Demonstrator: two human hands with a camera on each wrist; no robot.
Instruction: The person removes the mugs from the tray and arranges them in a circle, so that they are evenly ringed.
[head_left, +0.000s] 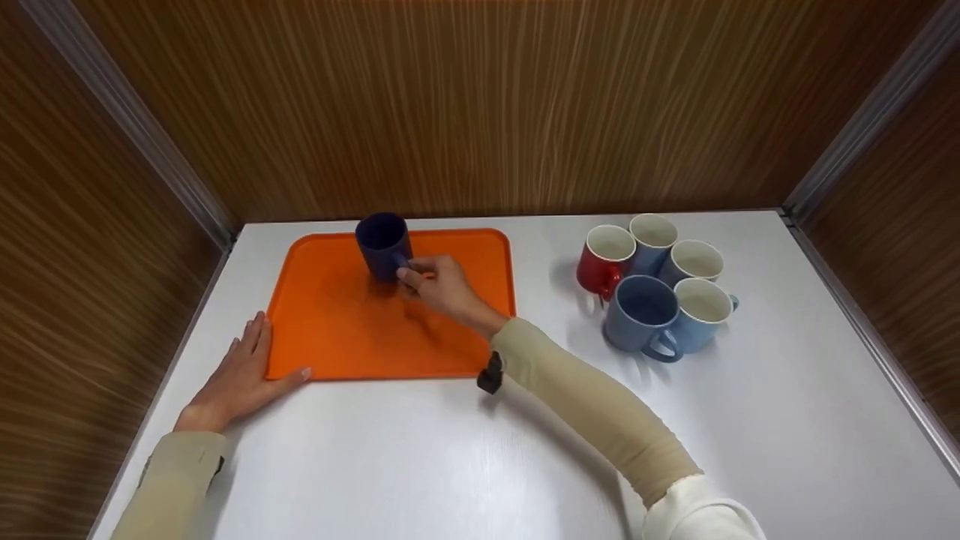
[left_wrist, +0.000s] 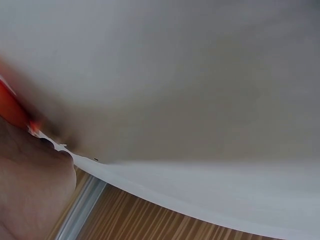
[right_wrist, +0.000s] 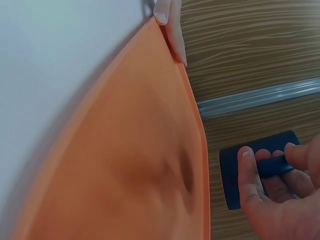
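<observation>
A dark blue mug is held by its handle in my right hand, above the back half of an orange tray. In the right wrist view the mug hangs apart from the tray, upright, with the fingers curled round the handle and a shadow on the tray below. My left hand touches the tray's near left corner, its fingers straight along the left edge and its thumb along the front edge. Only part of the left hand shows in the left wrist view.
To the right of the tray, several mugs stand grouped on the white table: a red mug, a grey-blue mug, a light blue mug and others behind. Wood-patterned panels wall the table at the back and both sides.
</observation>
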